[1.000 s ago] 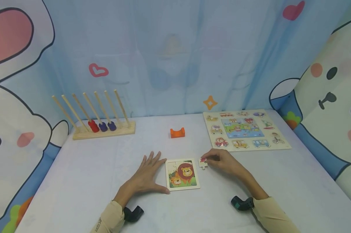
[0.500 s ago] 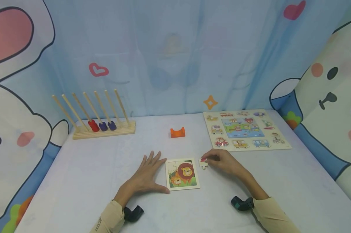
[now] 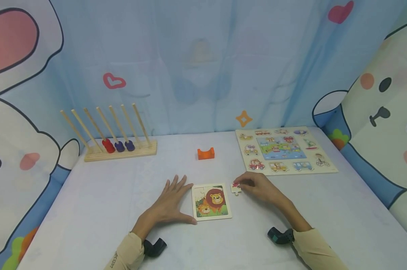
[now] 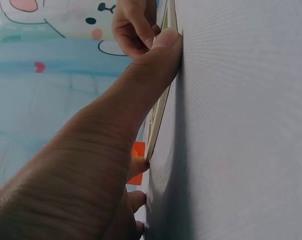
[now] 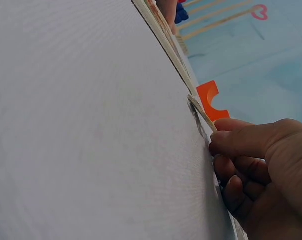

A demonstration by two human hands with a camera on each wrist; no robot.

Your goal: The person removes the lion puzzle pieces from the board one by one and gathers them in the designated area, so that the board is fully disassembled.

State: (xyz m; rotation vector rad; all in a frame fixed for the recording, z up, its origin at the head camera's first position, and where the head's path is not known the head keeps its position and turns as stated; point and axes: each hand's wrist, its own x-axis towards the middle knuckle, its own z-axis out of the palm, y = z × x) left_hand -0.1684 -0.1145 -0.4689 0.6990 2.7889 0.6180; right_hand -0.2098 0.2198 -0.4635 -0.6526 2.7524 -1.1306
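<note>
A small square lion puzzle board point(image 3: 213, 218) lies flat on the white table in the head view; its upper left part is bare. My left hand point(image 3: 169, 204) is spread at its left side, thumb at the near corner and index fingertip at the far one. In the left wrist view the thumb point(image 4: 166, 42) presses against the board's edge. Just right of the board, my right hand point(image 3: 260, 188) pinches a puzzle piece point(image 3: 235, 190) between thumb and fingertips. The piece has a pale face with a pink-red patch, and the fingers partly cover it. The right wrist view shows the piece point(image 5: 201, 113) edge-on, tilted, close to the board.
An orange arch block point(image 3: 206, 154) stands behind the lion board. Back left is a wooden peg rack point(image 3: 122, 155) with red and blue beads on some rods. A larger vehicle puzzle board point(image 3: 308, 173) lies at the back right, before a blue curtain point(image 3: 196, 105).
</note>
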